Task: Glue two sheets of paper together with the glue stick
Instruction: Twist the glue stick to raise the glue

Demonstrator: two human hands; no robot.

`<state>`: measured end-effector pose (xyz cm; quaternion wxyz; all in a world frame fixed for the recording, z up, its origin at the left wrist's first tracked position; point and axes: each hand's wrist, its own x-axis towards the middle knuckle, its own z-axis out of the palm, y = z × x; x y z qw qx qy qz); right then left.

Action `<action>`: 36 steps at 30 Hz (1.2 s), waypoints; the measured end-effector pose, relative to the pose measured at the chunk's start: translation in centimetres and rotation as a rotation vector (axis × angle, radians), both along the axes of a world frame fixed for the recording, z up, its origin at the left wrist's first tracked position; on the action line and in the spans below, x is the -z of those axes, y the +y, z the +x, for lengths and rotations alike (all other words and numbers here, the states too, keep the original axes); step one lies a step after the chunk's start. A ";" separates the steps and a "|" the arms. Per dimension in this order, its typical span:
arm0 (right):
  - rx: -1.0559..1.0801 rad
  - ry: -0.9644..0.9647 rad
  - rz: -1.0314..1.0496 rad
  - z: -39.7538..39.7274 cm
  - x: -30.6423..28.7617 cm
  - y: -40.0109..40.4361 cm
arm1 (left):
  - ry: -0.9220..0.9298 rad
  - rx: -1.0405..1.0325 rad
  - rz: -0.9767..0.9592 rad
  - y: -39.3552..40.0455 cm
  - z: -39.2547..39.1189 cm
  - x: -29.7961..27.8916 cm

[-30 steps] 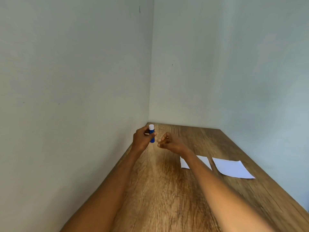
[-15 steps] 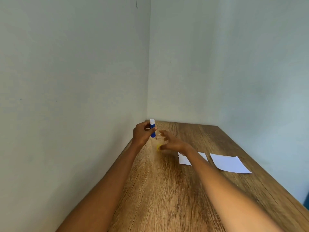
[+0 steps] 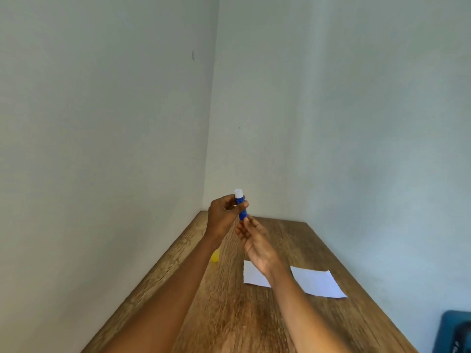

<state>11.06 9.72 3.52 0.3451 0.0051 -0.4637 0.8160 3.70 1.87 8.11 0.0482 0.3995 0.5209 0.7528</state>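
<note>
- Above the far end of the wooden table (image 3: 229, 314), the glue stick (image 3: 241, 206) is held upright in the air, clear of the tabletop.
- The left hand (image 3: 223, 220) pinches the blue barrel between thumb and fingers at about its middle; the right hand (image 3: 257, 245) sits just below the stick, fingers loosely spread, fingertips at or touching its base. Whether they press on it I cannot tell.
- The stick is a short blue tube with a white top, which is probably the exposed glue itself.
- A small yellow cap (image 3: 215, 256) lies on the table below the left wrist, so the stick looks uncapped.
- Handling, as a judgement: the tube should be light, rigid and smooth; a mid-barrel pinch suits it, with the base left free for twisting. The white tip is soft and tacky, best not touched.
- Two white paper sheets lie flat on the table, to the right of the cap: the nearer sheet (image 3: 252, 275) is partly hidden by the right forearm, the other sheet (image 3: 317, 284) lies beside it, apart, further right.
- The sheets look thin and floppy; likely to slide on the wood unless held down while glue is rubbed on.
</note>
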 end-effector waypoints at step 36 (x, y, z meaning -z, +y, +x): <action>-0.032 -0.073 0.016 2.1 -2.5 -0.8 | 0.076 0.087 0.037 -0.5 3.3 -1.5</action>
